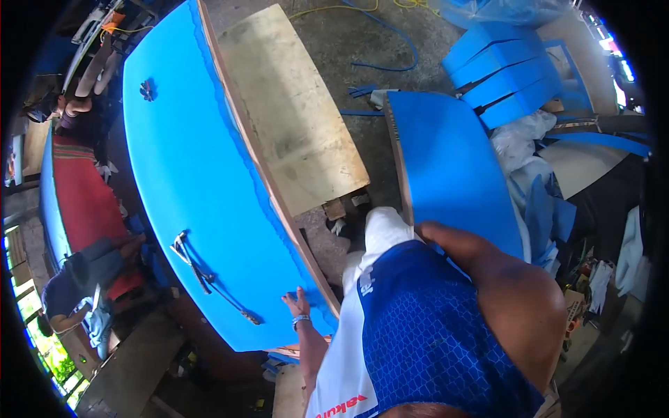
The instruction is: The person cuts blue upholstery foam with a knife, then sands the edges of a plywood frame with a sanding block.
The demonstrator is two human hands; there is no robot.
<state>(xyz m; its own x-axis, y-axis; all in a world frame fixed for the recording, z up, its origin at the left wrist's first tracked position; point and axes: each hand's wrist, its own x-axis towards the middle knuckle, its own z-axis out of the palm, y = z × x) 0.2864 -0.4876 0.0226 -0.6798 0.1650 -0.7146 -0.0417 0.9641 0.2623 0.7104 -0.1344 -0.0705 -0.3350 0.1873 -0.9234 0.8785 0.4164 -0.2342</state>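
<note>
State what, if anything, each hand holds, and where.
Left hand rests flat on the big blue board near its edge, holding nothing; the right hand is hidden.

Single head-worn fisheye view, looking steeply down over the wearer's torso, workbench close, floor farther below

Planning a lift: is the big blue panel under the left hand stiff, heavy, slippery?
Blue panel is likely stiff: a wooden edge backs it. Probably heavy and awkward, being long. Its smooth face may be slippery under the left hand.
</note>
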